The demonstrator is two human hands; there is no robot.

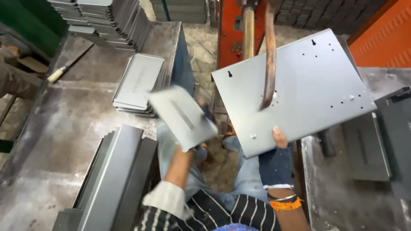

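Centrally, two sheet parts were held before a spot welder.
The large grey panel [299, 90] was gripped at its near edge by the right hand [277, 160], under the copper electrode arm [269, 55]; the small slotted plate [182, 115], left of it, was clasped by the left hand [188, 149].

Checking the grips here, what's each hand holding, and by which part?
Left hand: small slotted metal plate, by its near edge. Right hand: large sheet-metal panel, by its near edge.

Large grey sheet-metal panel [299, 85]: flat, punched holes, tilted, right of centre. Small slotted grey plate [182, 115]: motion-blurred, tilted, raised left of it.
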